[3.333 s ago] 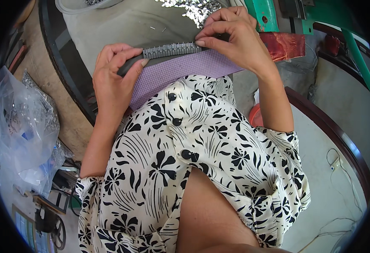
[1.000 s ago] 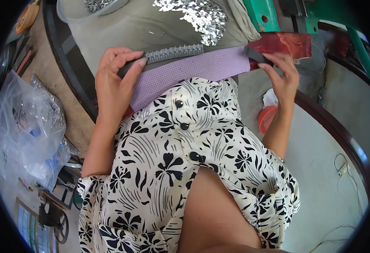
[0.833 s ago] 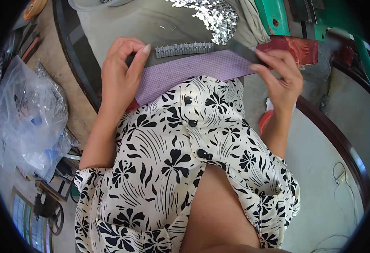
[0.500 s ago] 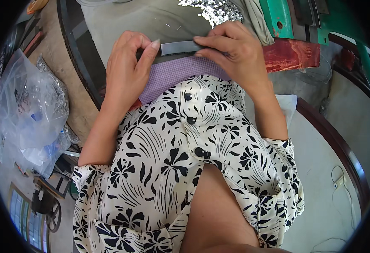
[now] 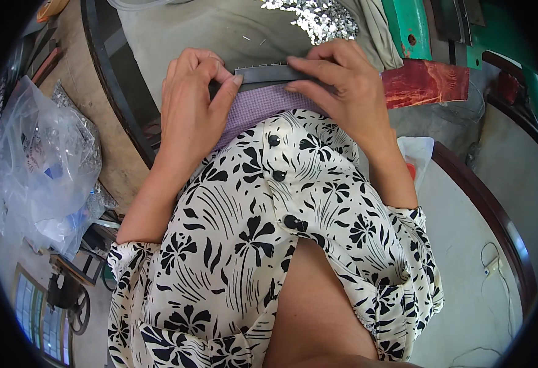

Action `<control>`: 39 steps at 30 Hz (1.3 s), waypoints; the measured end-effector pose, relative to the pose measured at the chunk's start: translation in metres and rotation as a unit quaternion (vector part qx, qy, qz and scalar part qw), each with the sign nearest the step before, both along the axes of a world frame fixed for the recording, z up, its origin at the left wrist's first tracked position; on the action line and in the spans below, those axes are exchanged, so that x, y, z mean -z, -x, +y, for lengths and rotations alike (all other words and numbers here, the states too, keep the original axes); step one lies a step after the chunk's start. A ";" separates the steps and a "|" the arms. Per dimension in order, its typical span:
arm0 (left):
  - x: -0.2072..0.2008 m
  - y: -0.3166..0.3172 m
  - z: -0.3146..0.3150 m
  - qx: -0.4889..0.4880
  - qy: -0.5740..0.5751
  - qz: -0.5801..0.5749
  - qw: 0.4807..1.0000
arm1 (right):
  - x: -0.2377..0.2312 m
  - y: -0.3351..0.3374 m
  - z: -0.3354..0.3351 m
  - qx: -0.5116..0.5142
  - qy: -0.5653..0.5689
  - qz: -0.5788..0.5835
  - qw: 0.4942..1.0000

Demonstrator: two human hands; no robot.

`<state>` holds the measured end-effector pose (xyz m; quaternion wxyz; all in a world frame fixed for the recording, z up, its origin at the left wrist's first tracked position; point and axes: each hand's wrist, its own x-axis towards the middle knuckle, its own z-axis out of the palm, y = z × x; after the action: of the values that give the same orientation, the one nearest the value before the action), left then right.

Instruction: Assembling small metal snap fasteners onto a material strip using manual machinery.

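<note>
Grey cloth-covered table (image 5: 220, 30) spread beyond both grips, edged by a dark curved rim (image 5: 112, 92). Black-and-white flowered dress (image 5: 250, 245) filling the near side, below the wrists. Clear plastic bag (image 5: 42, 165) well off to the left of the left grip, on the floor. Green metal frame (image 5: 413, 24) and reddish wooden block (image 5: 425, 83) just to the right of the right grip. Heap of silver sequins (image 5: 312, 15) beyond the right grip, farther up the table.

Lilac woven fabric (image 5: 263, 104) directly under and between the two grips, near edge tucked against the dress. Dark grey strip (image 5: 275, 73) lying along the far edge of that fabric, long axis running left to right, spanning straight from one grip to the other.

Left hand (image 5: 192, 104): fingers curled, thumb and fingertips closed on the left end of the strip and the fabric below it. Right hand (image 5: 342, 86): fingers laid fairly flat, pressing down on the strip's right part, thumb tip at its near edge; pressing rather than pinching, as far as shows. Both hands touching the strip, neither clearly nearer; only the middle stretch showing between them. Tiny pale marks along the strip's far edge, too small to identify.
</note>
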<state>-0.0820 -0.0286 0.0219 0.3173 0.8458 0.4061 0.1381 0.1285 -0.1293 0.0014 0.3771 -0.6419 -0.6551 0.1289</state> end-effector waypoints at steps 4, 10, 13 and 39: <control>-0.001 0.000 0.000 0.002 -0.002 -0.008 1.000 | 0.006 -0.003 -0.011 0.082 0.048 0.012 0.995; -0.008 0.000 0.003 -0.002 0.057 0.044 0.997 | 0.010 0.001 -0.014 0.096 0.050 0.028 0.994; -0.009 0.000 0.004 0.000 0.059 0.041 0.997 | 0.006 0.001 -0.016 0.102 0.073 0.038 0.991; -0.005 -0.001 0.008 0.001 0.040 0.002 0.999 | -0.002 -0.003 -0.010 0.097 0.111 0.048 0.988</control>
<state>-0.0806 -0.0208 0.0272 0.3502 0.8331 0.4112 0.1193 0.1310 -0.1397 0.0034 0.3455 -0.7330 -0.5528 0.1942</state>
